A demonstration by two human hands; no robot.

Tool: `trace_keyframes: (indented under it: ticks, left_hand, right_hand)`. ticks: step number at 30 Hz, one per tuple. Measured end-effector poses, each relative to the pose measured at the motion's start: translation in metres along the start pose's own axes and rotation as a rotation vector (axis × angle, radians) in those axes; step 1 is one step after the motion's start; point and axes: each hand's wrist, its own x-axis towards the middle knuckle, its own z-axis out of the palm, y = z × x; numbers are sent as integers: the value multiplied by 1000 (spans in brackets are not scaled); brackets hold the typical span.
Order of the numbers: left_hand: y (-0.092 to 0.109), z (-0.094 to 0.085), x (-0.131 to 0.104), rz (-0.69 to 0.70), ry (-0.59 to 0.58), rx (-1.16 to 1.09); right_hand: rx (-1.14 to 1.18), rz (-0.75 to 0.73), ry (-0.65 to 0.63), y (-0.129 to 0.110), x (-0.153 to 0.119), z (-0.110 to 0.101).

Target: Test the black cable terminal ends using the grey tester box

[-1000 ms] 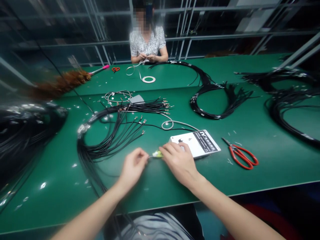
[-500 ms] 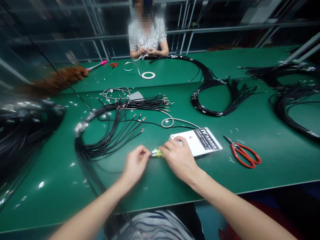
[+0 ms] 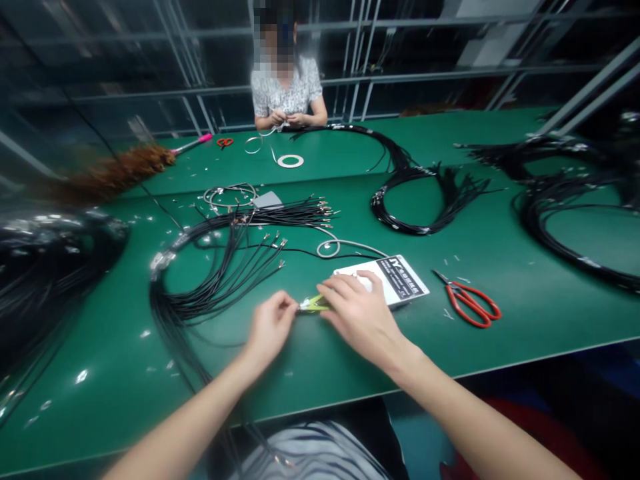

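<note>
My left hand (image 3: 273, 322) is closed in a pinch on the end of a black cable, which the fingertips mostly hide. Against those fingertips is the metal head of small pliers (image 3: 314, 304) with yellow-green handles. My right hand (image 3: 356, 313) grips these pliers, its fingers over the handles, which stand spread apart. Just behind the right hand lies a white box (image 3: 387, 280) with a black printed label. To the left, a bundle of black cables (image 3: 200, 300) curves across the table, several ends stripped to show wires.
Red-handled scissors (image 3: 473, 303) lie on the green table (image 3: 320, 380) at right, among white scraps. More coiled cables (image 3: 400, 227) lie behind and at far right. Across the table a person (image 3: 287, 93) works with both hands near a white tape roll (image 3: 291, 161). A brown duster (image 3: 125, 167) lies back left.
The pliers' yellow-green handles have spread apart and the fingers of my right hand have loosened. My left hand stays in its pinch. The whole view has shifted slightly.
</note>
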Motion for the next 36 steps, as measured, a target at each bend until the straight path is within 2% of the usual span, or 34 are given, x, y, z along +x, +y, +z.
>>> trace_keyframes:
  ticks: [3,6,10,14,18,24,27,30,33,36]
  left_hand:
    - [0,-1,0,9,-1,-10]
    - [-1,-1,0,17,-3,-26]
    - [-2,-1,0,24,-1,-32]
    - [-3,-2,0,28,2,-11]
    - [-6,-9,-2,28,17,-7]
    - [-12,-19,-4,41,67,-71]
    - [-11,-28,16,77,164,-105]
    - [-6,-43,61,160,364,-130]
    - [-1,-55,111,256,578,-115]
    - [3,-59,142,302,645,-43]
  right_hand:
    - [71,117,213,11,-28,-15]
    - [125,258,378,18,-60,-19]
    - [144,225,345,13,-83,-6]
    - [70,205,341,8,-85,8]
    - [12,203,359,14,-84,13]
    - [108,210,431,9,-88,15]
    - [239,171,448,-1,-95,20]
    - [338,122,385,-8,-103,29]
    - [364,138,350,-8,-108,38]
    - [373,152,352,-6,-108,40]
